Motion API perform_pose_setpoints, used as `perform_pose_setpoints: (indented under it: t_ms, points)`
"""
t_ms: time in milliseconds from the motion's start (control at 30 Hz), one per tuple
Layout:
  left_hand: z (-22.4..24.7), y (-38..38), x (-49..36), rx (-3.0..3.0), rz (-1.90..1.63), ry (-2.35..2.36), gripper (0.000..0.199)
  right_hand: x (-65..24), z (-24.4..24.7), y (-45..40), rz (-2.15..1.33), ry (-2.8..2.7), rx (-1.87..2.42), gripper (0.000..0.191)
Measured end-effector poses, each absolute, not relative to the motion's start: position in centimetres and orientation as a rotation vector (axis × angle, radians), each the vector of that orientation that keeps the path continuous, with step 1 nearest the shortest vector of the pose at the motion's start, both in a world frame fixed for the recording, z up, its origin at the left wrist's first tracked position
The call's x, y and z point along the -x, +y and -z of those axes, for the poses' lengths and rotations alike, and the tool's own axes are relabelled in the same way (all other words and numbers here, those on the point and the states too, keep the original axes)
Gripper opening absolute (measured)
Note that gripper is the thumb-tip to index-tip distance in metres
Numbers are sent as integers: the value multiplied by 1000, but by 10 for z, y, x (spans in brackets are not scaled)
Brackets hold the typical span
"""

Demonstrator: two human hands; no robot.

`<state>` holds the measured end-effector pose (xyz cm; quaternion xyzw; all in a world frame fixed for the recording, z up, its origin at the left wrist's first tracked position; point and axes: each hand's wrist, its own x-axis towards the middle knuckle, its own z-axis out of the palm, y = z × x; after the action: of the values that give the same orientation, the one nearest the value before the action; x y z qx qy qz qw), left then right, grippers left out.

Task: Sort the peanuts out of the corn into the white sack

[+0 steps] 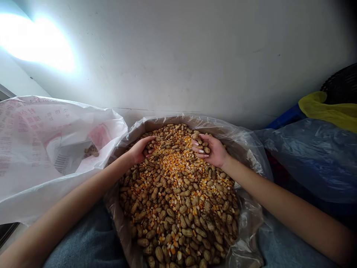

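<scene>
A clear plastic bag liner (245, 156) holds a heap of peanuts in their shells mixed with yellow corn kernels (178, 197). My left hand (141, 149) is cupped at the heap's upper left, with its fingers curled around some peanuts. At the upper right, my right hand (208, 150) cups several peanuts against its fingers, just above the heap. The hands are apart, with a strip of corn kernels between them. The bottom of the bag is hidden by the heap.
A white printed sack (36, 149) lies open on the left with a few peanuts (91, 150) inside. Denim-covered legs (89, 242) flank the bag. A white wall (178, 56) stands behind it. On the right are a blue plastic bag (315, 160), yellow cloth (329, 108) and a dark basket (341, 83).
</scene>
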<state>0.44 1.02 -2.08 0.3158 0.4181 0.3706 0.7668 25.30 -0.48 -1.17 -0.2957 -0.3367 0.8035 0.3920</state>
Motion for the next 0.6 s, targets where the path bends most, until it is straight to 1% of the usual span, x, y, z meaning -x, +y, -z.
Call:
perform_pose_setpoints:
  t_ms: [133, 267, 367, 467, 600]
  points:
    - [23, 9, -5, -690, -785, 915, 15, -253, 10, -6, -1994, -865, 812, 14]
    - [23, 8, -6, -684, -785, 923, 14, -253, 15, -3, -1918, -937, 887, 25]
    - [24, 8, -6, -680, -773, 940, 16, -256, 19, -1, -1762, -1123, 1070, 30]
    - [24, 8, -6, -689, -775, 931, 15, -263, 18, -1, -1453, -1612, 1386, 30]
    - [23, 9, -7, -692, -774, 960, 13, -268, 15, -6, -775, -2321, 1659, 26]
